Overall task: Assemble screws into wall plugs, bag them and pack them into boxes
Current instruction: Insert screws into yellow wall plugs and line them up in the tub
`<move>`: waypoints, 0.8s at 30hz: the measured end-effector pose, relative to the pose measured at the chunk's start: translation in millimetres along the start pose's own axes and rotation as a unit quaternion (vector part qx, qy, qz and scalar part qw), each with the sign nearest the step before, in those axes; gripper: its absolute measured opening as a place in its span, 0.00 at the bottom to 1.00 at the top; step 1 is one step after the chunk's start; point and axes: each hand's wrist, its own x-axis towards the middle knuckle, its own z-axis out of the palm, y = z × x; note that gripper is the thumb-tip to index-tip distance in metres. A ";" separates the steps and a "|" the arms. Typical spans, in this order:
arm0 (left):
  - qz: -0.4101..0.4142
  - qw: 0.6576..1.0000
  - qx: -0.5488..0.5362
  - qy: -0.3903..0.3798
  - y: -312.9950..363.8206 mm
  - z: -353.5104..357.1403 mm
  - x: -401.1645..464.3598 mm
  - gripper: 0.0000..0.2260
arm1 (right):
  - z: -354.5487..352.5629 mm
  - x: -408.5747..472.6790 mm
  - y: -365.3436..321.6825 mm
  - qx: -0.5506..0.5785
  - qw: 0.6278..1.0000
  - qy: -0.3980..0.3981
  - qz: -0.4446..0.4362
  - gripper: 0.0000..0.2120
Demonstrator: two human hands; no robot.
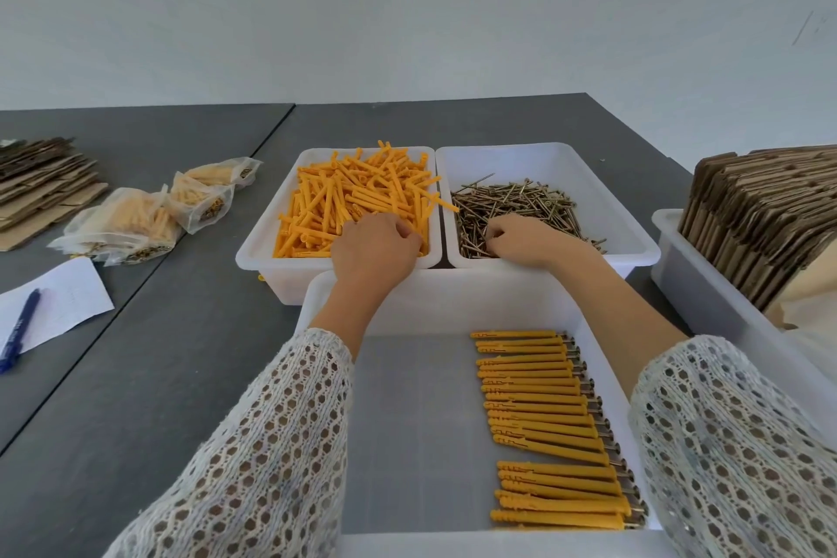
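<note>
Grey table (190,331), white wall behind: left hand (373,247) curled on plugs (358,199) in the bin at 11 o'clock, right hand (521,238) pinching among screws (521,204) at 1 o'clock (grip contents unclear), assembled plugs (543,421) lying crosswise at 6 o'clock.

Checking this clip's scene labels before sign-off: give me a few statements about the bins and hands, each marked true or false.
1. The left hand reaches into the bin of orange wall plugs. True.
2. The right hand rests on the stacked cardboard. False: it is in the bin of screws.
3. Assembled plugs lie in rows in the near bin. True.
4. The pen lies inside a bin. False: it lies on paper.
</note>
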 end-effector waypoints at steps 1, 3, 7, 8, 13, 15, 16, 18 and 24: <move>0.000 1.000 -0.009 0.011 0.3 0.7 -0.6 0.07 | 0.6 -0.5 0.7 0.016 1.000 0.021 -0.010 0.10; 0.004 0.999 -0.025 0.039 1.1 1.2 -1.5 0.06 | 2.8 -3.0 0.6 0.063 0.995 0.079 -0.023 0.13; 0.073 0.990 -0.047 0.109 6.1 2.7 -4.2 0.05 | 2.9 -8.0 -2.4 0.099 0.968 0.229 -0.010 0.16; 0.099 0.986 -0.047 0.126 8.2 3.6 -5.0 0.04 | 1.7 -9.3 -2.7 0.093 0.957 0.274 -0.005 0.17; 0.169 0.969 -0.032 0.175 11.4 6.4 -6.2 0.02 | -2.7 -15.2 -7.0 0.201 0.903 0.380 0.026 0.19; 0.180 0.966 -0.035 0.180 10.6 6.3 -6.3 0.02 | -5.0 -16.1 -10.3 0.328 0.862 0.387 0.017 0.18; 0.185 0.965 -0.039 0.180 10.5 6.5 -6.7 0.02 | -6.1 -16.7 -12.2 0.389 0.836 0.388 0.014 0.17; 0.195 0.964 -0.054 0.175 9.9 7.3 -6.2 0.01 | -7.0 -18.1 -15.5 0.479 0.790 0.381 0.020 0.16; 0.210 0.927 -0.276 0.145 18.8 7.0 -5.5 0.01 | -3.8 -18.8 -21.2 0.531 0.759 0.374 0.052 0.16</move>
